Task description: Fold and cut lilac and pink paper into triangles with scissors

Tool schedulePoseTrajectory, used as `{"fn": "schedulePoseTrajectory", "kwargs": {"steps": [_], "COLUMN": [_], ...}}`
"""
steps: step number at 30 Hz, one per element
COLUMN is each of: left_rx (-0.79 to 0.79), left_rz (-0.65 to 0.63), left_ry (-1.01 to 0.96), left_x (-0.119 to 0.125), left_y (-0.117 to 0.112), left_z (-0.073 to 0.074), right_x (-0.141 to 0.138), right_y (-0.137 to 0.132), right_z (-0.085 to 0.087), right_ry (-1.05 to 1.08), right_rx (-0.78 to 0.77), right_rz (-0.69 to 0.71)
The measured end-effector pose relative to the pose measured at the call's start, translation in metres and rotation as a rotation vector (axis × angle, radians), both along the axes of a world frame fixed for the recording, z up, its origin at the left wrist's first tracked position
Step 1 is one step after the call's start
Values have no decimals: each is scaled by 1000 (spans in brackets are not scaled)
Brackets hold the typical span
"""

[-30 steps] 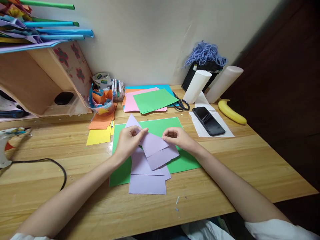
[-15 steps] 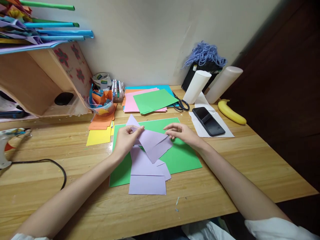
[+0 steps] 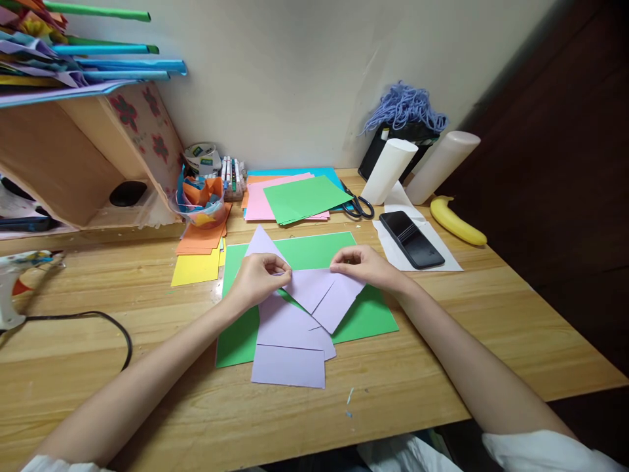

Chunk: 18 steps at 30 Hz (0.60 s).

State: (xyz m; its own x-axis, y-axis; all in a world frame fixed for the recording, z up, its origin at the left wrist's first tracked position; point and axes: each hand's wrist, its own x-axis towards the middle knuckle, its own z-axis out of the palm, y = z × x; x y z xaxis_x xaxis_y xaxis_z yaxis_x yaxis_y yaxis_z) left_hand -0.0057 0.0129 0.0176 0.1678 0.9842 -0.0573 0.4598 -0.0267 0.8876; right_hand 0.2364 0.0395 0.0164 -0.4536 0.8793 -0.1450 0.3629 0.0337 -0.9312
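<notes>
A light wooden table [image 3: 442, 341] carries a large green card sheet [image 3: 366, 318] at its middle, toward the front edge. Flat lilac paper rectangles [image 3: 287, 366] overlap that sheet's front edge. Over the sheet, a folded lilac paper piece [image 3: 324, 296] is pinched at its left corner by the left hand [image 3: 258, 278] and at its right corner by the right hand [image 3: 366, 265], the fingers of both closed on it.
</notes>
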Motion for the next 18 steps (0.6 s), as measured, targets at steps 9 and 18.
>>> {"fn": "schedulePoseTrajectory", "kwargs": {"steps": [9,18], "left_rx": [41,186], "left_rz": [82,-215], "left_ry": [107,348], "left_x": [-17,4], "left_y": [13,-8], "left_z": [3,16], "right_x": [20,-4], "right_y": [10,8], "right_z": [5,2], "right_ry": [-39,-16], "right_rx": [-28,62], "right_rz": [-94,41]}}
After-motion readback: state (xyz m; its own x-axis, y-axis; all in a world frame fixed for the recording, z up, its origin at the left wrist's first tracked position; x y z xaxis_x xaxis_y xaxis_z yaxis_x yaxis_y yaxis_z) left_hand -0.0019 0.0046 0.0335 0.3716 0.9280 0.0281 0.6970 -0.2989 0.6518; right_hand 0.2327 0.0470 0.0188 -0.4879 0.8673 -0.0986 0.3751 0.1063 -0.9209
